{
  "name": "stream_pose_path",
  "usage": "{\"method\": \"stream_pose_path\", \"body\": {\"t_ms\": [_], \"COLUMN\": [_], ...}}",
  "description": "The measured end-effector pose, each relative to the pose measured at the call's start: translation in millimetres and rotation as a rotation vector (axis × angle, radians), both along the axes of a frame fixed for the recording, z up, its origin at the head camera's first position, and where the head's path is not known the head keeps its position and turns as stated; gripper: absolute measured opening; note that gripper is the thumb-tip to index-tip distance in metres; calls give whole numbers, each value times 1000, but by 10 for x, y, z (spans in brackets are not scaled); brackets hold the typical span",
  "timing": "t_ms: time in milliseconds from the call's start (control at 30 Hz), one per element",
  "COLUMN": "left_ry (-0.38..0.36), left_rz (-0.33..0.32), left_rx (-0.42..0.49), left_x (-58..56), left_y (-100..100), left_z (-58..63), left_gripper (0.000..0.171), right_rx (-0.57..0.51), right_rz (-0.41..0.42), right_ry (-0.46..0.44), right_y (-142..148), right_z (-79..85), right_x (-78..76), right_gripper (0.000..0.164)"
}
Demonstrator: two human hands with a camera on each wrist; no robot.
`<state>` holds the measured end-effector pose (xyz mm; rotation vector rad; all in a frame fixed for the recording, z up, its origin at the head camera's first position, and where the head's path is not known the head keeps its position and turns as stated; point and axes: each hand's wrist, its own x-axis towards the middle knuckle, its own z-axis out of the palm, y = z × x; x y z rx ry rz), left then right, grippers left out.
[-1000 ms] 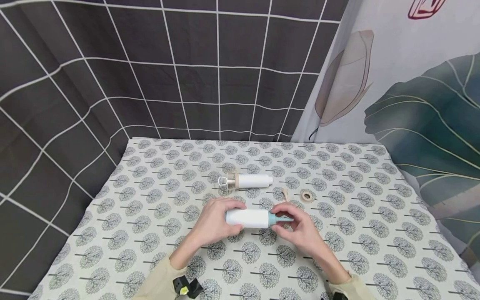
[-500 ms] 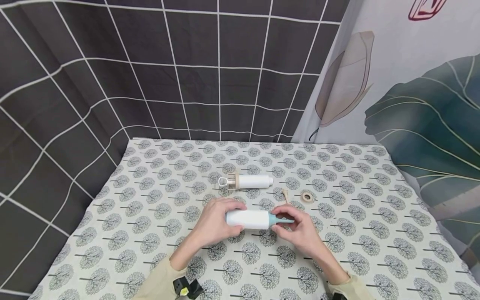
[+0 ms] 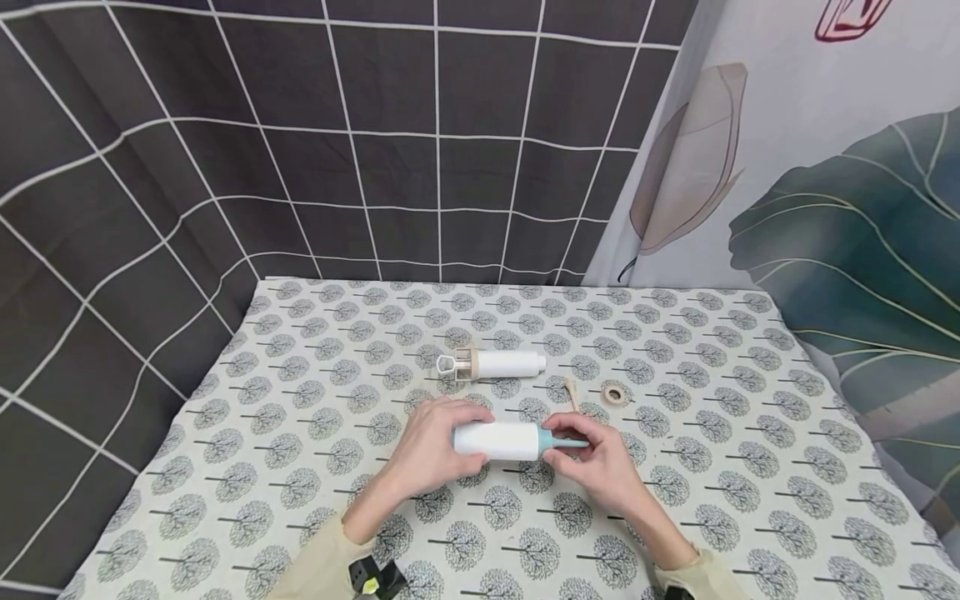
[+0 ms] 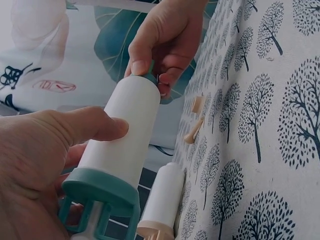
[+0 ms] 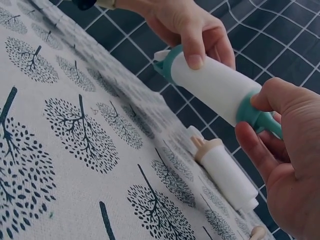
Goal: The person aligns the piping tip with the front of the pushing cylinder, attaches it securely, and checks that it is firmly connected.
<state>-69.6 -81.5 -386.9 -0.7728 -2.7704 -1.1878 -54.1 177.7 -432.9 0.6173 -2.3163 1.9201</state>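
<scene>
A white-barrelled icing syringe (image 3: 504, 441) with teal ends lies level between both hands, above the cloth. My left hand (image 3: 431, 446) grips the barrel near its plunger end, thumb on the near side. In the left wrist view, the teal handle end (image 4: 102, 189) shows an open frame around a pale rod. My right hand (image 3: 602, 461) pinches the teal nozzle cap (image 5: 250, 109) between thumb and fingers, the pointed tip passing between them. The fingers partly cover the cap in the right wrist view.
Behind the hands lies a second white syringe (image 3: 507, 363) with a beige collar and a loop handle. A small beige nozzle (image 3: 572, 392) and a beige ring (image 3: 614, 394) rest right of it on the tree-print tablecloth (image 3: 300, 437). Dark gridded curtain (image 3: 390, 167) hangs behind.
Both hands and the teal-ended syringe stay almost in place. The right hand keeps its pinch on the nozzle cap, with only a very slight shift.
</scene>
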Motion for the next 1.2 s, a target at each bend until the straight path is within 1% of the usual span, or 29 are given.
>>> {"method": "stream_pose_path", "body": {"t_ms": [167,367,467,533,600,700,833,900,1067,1200], "left_ry": [4,2,4,-4,-11,-34,-32,-24,-17,-10], "left_rz": [-15,-30,-25,-16,-11,-7,-3,5,20,23], "left_rx": [5,12,1,-4,-9,-10,-18,-29,-38,-48], "left_x": [-1,-6,-16,-21,-23,-26,-33,-38,-52,-53], "left_y": [0,-6,-9,-17,-28,-51,-80,-95,-140,-169], "left_z": [-14,-28,-53,-73,-88,-109,-137,-159,-235,-299], "left_gripper": [45,44,45,46,47,47,46,46,46,46], "right_rx": [18,34,30,26,18,6,-8,-1,13,13], "right_rz": [-34,-74,-57,-35,-5,33,52,34,-42,-79], "right_ry": [-62,-177,-228,-245,-241,-202,-153,-141,-136,-148], "right_y": [-15,-28,-30,-28,-24,-8,36,68,160,228], "right_z": [12,40,41,28,11,-19,-48,-61,-68,-49], "right_x": [15,29,24,15,3,-15,-27,-28,-13,1], "right_gripper": [33,33,35,36,37,39,39,38,34,33]}}
